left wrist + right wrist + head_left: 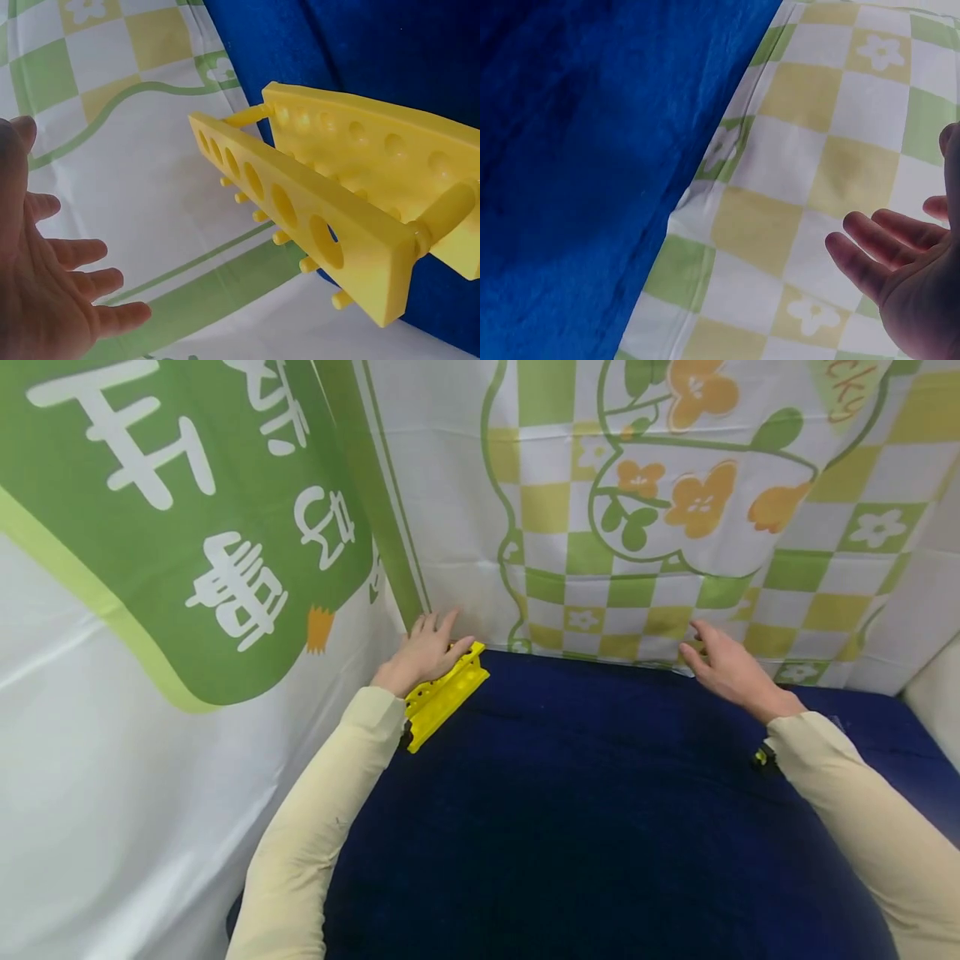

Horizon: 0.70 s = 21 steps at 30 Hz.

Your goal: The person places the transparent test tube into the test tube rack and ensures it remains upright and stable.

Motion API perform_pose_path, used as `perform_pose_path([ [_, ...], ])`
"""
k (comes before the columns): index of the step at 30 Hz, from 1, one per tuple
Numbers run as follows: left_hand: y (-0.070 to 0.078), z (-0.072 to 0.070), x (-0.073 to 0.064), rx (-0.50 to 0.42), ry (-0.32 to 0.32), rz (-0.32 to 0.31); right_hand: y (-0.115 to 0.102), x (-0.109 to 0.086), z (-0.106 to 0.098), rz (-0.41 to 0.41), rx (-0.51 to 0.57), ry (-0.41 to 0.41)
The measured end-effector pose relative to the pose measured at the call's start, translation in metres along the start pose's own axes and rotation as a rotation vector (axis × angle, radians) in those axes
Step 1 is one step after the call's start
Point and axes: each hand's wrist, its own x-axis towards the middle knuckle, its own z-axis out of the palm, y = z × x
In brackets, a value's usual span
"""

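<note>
A yellow plastic test tube rack [448, 703] stands at the back left of the dark blue cloth. Holes run along its upper bar and short pegs stick out on the side, seen close up in the left wrist view. My left hand [422, 656] is just above and beside the rack, fingers spread; it covers part of it in the head view. In the left wrist view, a gap shows between that hand [49, 292] and the rack. Far to the right, my right hand [733, 672] hovers by the back edge of the cloth with relaxed fingers, holding nothing.
Dark blue cloth [585, 827] covers the surface. Behind it hangs a white curtain [547, 543] with green and yellow checks and flowers. Another white and green curtain [247, 685] stands close along the left side. A small black and yellow-green item [762, 757] shows under the right cuff.
</note>
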Motion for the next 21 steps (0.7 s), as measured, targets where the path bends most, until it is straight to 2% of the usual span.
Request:
perform_pose_path([
  [6, -0.008, 0.003, -0.005, -0.032, 0.024, -0.012, -0.008, 0.004, 0.014, 0.013, 0.063, -0.003],
  [12, -0.013, 0.007, -0.011, -0.073, 0.041, -0.011, -0.016, 0.010, 0.027, -0.012, 0.078, 0.026],
  [21, -0.017, 0.008, -0.023, -0.154, 0.080, -0.047, -0.028, 0.020, 0.042, -0.040, 0.108, 0.036],
])
